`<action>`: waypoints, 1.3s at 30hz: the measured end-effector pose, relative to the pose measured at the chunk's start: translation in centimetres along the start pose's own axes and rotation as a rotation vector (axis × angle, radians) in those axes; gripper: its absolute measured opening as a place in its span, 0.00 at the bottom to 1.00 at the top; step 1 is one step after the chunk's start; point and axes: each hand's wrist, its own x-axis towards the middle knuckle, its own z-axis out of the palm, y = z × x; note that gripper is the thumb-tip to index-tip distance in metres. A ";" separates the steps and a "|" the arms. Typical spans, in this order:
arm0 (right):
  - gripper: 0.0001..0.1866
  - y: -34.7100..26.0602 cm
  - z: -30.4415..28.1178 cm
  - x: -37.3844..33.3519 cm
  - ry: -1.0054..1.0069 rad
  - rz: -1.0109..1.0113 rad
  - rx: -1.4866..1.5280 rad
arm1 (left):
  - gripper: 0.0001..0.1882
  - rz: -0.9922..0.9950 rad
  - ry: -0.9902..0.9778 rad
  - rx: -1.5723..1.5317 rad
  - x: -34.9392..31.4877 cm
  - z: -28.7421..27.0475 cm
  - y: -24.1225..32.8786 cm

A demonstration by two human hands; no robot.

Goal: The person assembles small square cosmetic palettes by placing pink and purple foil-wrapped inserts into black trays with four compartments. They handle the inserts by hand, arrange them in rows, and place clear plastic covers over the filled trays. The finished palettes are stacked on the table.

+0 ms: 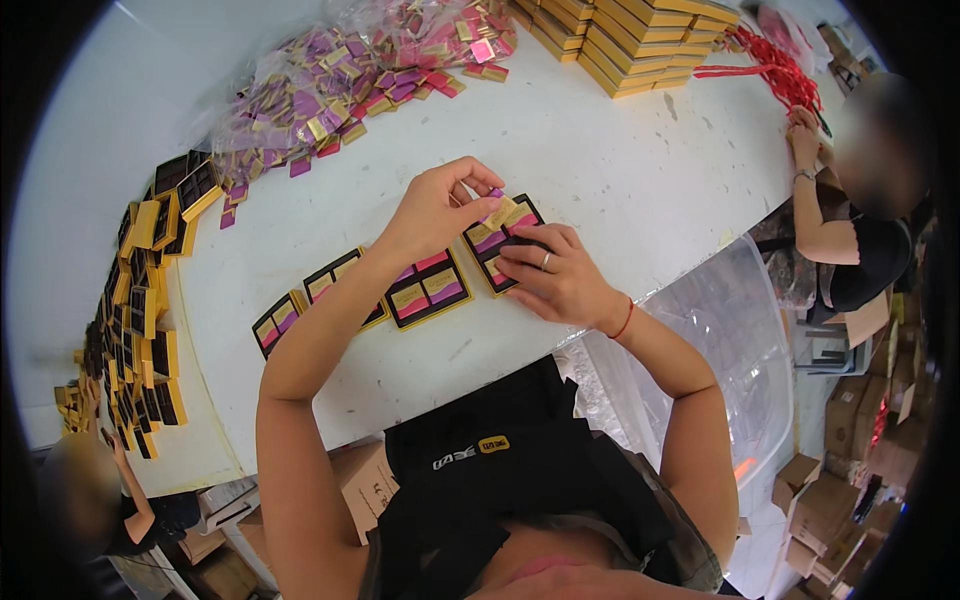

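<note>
Between the thumb and fingers of my left hand (442, 207) is a small purple-and-gold packet (497, 210), held over the far part of a black-and-gold box (489, 278). My right hand (566, 276), with a ring on one finger, grips that same box from its right side and hides part of it. Pink, purple and gold packets sit in the box's compartments. Just left stands another box (430, 316) with similar packets in it. Two more filled boxes, a middle one (318, 280) and a leftmost one (264, 341), are partly covered by my left forearm.
A loose heap of small packets (330, 110) with clear plastic lies at the far left. Empty boxes (140, 300) are piled along the left edge. Stacked gold boxes (640, 50) stand far back. Red cords (785, 75) lie beside a co-worker's hand (802, 135); another person is lower left.
</note>
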 end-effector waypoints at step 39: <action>0.30 -0.5 -0.5 -1.1 0.563 0.518 0.782 | 0.08 -0.015 0.152 -0.494 -1.8 7.7 -0.5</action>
